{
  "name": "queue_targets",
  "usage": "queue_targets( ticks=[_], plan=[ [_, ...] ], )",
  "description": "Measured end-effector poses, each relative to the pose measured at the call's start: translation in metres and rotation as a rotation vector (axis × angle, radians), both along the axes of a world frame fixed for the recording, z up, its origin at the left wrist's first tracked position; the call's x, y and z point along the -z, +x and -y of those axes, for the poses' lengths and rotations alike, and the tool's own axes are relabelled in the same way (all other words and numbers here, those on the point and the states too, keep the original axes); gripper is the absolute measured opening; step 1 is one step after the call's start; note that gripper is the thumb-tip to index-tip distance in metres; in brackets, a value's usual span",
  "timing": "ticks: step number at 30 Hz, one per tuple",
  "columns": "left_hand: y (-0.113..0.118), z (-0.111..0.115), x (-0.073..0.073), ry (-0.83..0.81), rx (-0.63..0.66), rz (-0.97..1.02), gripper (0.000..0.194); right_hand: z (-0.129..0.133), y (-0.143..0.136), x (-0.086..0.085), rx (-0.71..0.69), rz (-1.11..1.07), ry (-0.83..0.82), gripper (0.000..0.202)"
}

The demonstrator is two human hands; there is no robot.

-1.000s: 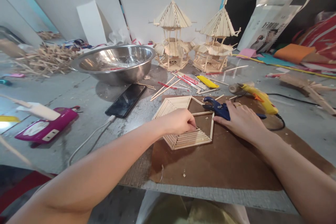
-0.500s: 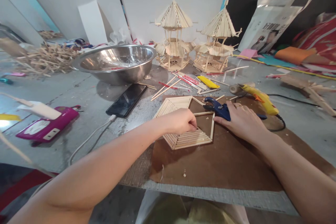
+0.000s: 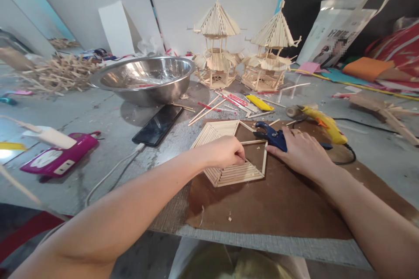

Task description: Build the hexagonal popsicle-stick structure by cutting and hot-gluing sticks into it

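Observation:
A hexagonal frame of thin wooden sticks lies flat on a brown sheet. Stick rows fill its left and lower sections; the right ones show bare sheet. My left hand is over the middle of the frame, thumb and fingers pinched together at the upper edge of the lower rows. What those fingertips hold is hidden. Beside the frame's right corner, my right hand is wrapped over the handles of blue cutters, whose dark jaws point left over the frame's upper right edge.
Behind stand two stick pagodas and a metal bowl. A yellow glue gun with a cord lies right, near a yellow utility knife and loose sticks. A phone and purple power strip lie left.

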State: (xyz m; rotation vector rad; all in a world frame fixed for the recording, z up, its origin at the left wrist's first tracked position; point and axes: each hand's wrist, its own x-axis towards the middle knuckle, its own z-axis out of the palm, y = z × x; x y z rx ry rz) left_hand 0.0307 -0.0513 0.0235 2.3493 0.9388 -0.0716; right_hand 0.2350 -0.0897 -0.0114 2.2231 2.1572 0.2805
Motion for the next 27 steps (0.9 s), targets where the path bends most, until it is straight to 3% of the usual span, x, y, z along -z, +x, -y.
queue_targets(
  ticks=[12, 17, 22, 25, 27],
  plan=[
    [-0.002, 0.001, -0.002, 0.000, 0.015, -0.030, 0.019, 0.000, -0.005, -0.002, 0.034, -0.086, -0.036, 0.075],
    [-0.004, 0.000, -0.003, -0.029, -0.012, -0.025, 0.020, -0.007, 0.011, -0.016, -0.003, -0.231, 0.096, 0.060],
    [-0.006, -0.001, -0.002, -0.045, -0.077, 0.039, 0.016, -0.019, 0.060, -0.021, 0.285, -0.201, 0.376, 0.047],
    [-0.007, 0.000, -0.003, -0.113, -0.153, 0.127, 0.016, -0.024, 0.086, -0.011, 0.496, -0.222, 0.246, 0.050],
    [-0.007, 0.000, -0.003, -0.189, -0.214, 0.229, 0.016, -0.027, 0.096, -0.003, 0.527, -0.239, 0.175, 0.054]
  ],
)
